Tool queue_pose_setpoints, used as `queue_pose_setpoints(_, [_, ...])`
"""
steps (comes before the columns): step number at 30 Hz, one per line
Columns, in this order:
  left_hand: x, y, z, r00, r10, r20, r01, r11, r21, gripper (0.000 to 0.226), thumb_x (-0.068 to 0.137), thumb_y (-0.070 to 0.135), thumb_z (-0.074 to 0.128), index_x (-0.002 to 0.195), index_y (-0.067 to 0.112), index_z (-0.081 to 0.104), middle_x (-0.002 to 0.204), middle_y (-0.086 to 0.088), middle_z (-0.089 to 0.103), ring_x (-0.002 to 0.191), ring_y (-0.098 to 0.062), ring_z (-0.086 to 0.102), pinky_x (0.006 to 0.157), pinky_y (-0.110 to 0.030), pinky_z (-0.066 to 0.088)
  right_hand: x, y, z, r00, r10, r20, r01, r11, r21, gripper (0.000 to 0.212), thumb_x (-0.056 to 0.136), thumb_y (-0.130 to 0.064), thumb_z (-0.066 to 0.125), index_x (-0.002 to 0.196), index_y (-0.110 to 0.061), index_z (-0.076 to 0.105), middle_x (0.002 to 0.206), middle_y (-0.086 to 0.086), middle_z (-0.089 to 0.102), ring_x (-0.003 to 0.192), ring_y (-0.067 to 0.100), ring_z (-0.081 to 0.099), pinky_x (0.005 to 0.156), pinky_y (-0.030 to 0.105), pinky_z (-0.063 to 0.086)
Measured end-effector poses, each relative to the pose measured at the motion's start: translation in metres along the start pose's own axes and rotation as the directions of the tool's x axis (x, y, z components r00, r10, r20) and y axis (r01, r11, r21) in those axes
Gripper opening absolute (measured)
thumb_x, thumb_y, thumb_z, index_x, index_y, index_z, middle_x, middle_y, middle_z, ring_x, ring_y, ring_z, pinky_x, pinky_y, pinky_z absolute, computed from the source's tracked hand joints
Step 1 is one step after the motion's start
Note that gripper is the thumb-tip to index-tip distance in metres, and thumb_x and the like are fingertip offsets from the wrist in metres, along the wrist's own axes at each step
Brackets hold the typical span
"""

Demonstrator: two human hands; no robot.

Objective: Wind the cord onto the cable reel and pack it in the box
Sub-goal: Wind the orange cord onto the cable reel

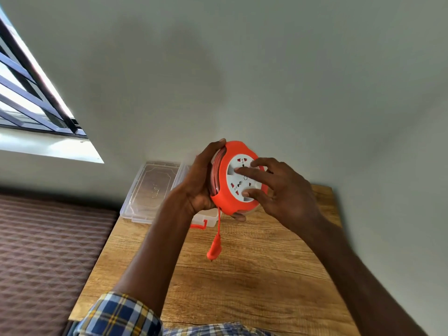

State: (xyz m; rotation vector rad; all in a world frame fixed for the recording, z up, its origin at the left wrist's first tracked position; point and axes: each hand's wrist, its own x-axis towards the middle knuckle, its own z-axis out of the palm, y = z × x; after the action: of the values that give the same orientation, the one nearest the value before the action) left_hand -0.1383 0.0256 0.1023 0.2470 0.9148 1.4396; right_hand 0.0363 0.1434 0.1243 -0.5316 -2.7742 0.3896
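— What are your hands doing right now?

— I'm holding the cable reel [238,177] up in the air above the wooden table [242,275], over its far edge. My left hand [201,180] is gripping the reel from the left, palm against the back, thumb hooking over the orange rim at the top. My right hand [278,187] is spreading open over the white socket face, with the fingertips [238,170] pressing flat on it rather than closing around anything.

— And the cord?

— Most of the cord [215,174] is sitting wound in the groove between the two discs. A short tail is hanging straight down from the bottom of the reel, with the orange plug [214,247] dangling at its end above the middle of the table, not touching it.

— Where's the box?

— The clear plastic box [206,215] is standing at the table's far left corner, mostly behind my left hand, with an orange latch showing at its front. Its clear lid [151,187] is lying open to the left, against the wall [242,69].
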Motion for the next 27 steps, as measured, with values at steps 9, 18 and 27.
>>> queue_pose_setpoints(9, [-0.003, -0.003, 0.000, 0.998, -0.003, 0.059, 0.005, 1.000, -0.026, 0.076, 0.097, 0.068, 0.052, 0.150, 0.013, 0.058, 0.134, -0.019, 0.066, 0.113, -0.039, 0.067, 0.098, -0.052, 0.055, 0.004, 0.001, -0.003, 0.989, -0.099, 0.109, 0.116, 0.981, -0.158, 0.065, 0.088, -0.051, 0.072, 0.146, -0.052, 0.044, 0.137, -0.016, 0.064, 0.099, 0.011, 0.050, 0.064, 0.017, 0.031])
queue_pose_setpoints(18, [0.000, -0.001, 0.000, 0.996, 0.037, -0.078, -0.031, 0.997, 0.076, 0.059, 0.096, 0.060, 0.057, 0.126, 0.012, 0.075, 0.114, -0.017, 0.075, 0.096, -0.033, 0.074, 0.091, -0.048, 0.057, -0.006, -0.004, 0.016, 0.994, -0.003, -0.113, -0.001, 0.999, -0.040, 0.058, 0.081, -0.048, 0.080, 0.135, -0.050, 0.059, 0.119, -0.006, 0.075, 0.089, 0.017, 0.076, 0.071, 0.032, 0.060])
queue_pose_setpoints(27, [0.002, -0.003, 0.000, 0.998, 0.014, -0.068, -0.010, 0.998, 0.059, 0.059, 0.096, 0.061, 0.058, 0.125, 0.012, 0.076, 0.120, -0.019, 0.074, 0.105, -0.037, 0.071, 0.100, -0.052, 0.052, -0.009, -0.018, 0.025, 0.955, 0.267, -0.129, -0.250, 0.959, 0.132, 0.063, 0.076, -0.066, 0.075, 0.135, -0.052, 0.057, 0.111, -0.010, 0.077, 0.099, 0.011, 0.071, 0.078, 0.025, 0.057])
